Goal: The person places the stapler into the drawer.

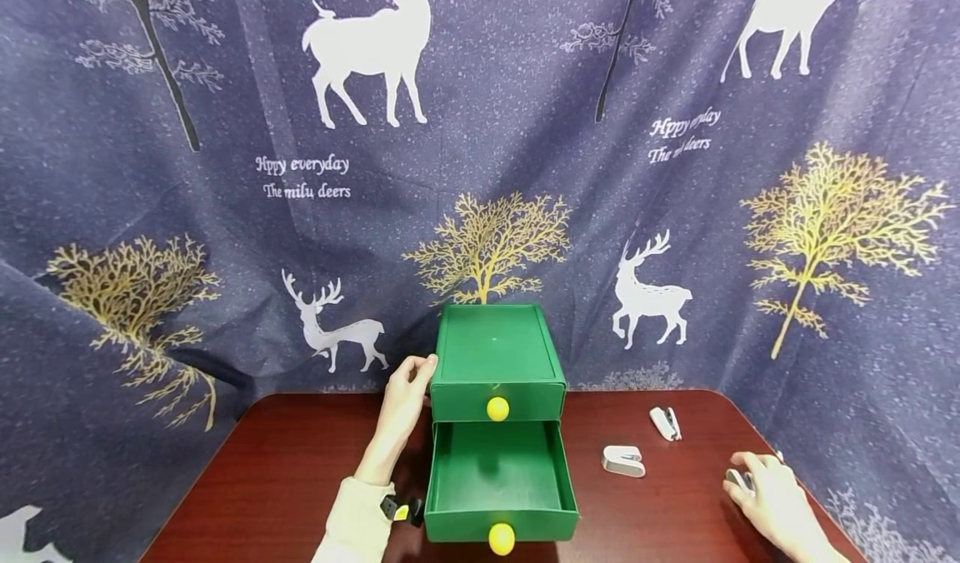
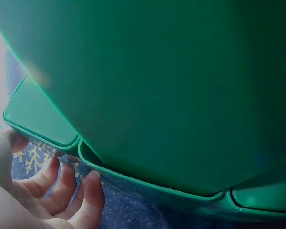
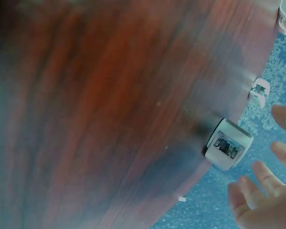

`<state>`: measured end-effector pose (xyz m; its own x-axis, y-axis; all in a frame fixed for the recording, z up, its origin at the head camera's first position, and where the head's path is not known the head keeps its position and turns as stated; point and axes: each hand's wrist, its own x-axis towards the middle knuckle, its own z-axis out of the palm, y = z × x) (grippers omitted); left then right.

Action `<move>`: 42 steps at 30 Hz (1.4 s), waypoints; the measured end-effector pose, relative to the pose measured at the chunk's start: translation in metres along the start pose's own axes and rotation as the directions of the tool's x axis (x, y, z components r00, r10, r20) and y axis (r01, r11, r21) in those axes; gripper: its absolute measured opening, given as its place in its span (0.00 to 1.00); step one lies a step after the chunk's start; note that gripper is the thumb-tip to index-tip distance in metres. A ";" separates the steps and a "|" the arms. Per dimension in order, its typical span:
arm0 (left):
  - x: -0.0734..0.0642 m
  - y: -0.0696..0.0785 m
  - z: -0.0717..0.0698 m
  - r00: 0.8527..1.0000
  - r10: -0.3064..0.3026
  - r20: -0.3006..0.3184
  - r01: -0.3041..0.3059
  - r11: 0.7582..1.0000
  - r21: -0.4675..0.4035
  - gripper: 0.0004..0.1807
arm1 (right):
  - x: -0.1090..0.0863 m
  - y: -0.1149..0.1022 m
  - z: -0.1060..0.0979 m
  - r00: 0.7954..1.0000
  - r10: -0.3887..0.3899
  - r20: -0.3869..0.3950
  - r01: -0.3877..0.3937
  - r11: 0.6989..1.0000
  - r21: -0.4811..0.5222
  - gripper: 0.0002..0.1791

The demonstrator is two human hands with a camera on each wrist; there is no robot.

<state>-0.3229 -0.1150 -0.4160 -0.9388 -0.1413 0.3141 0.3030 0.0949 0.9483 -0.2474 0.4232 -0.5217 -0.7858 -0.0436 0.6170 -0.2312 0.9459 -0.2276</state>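
A green two-drawer cabinet [image 1: 495, 346] with yellow knobs stands at the middle of the table. Its lower drawer [image 1: 491, 471] is pulled out, and no object shows inside. My left hand [image 1: 405, 392] rests against the cabinet's left side, near the top, with bent fingers [image 2: 93, 191] along the green edge and not wrapped round it. Over at the table's right, my right hand [image 1: 772, 496] hovers around a small white stapler [image 1: 741, 481]. The right wrist view shows that stapler [image 3: 229, 143] apart from the loosely spread fingers [image 3: 264, 179].
Two more white staplers, one nearer the cabinet [image 1: 623, 460] and one farther back [image 1: 665, 423], lie on the dark red table [image 1: 300, 455]. A small white bit [image 3: 182, 198] lies near the table edge. Behind hangs a blue cloth [image 1: 480, 146] printed with deer and trees.
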 end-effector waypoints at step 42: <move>-0.002 0.002 0.000 1.000 -0.004 0.002 0.004 1.000 -0.013 0.17 | 0.013 0.003 -0.011 0.854 0.362 0.374 -0.371 0.927 -0.050 0.18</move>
<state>-0.3200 -0.1148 -0.4153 -0.9404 -0.1397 0.3101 0.3012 0.0814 0.9501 -0.2522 0.4285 -0.5057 -0.9691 0.1849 0.1631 0.1058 0.9094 -0.4023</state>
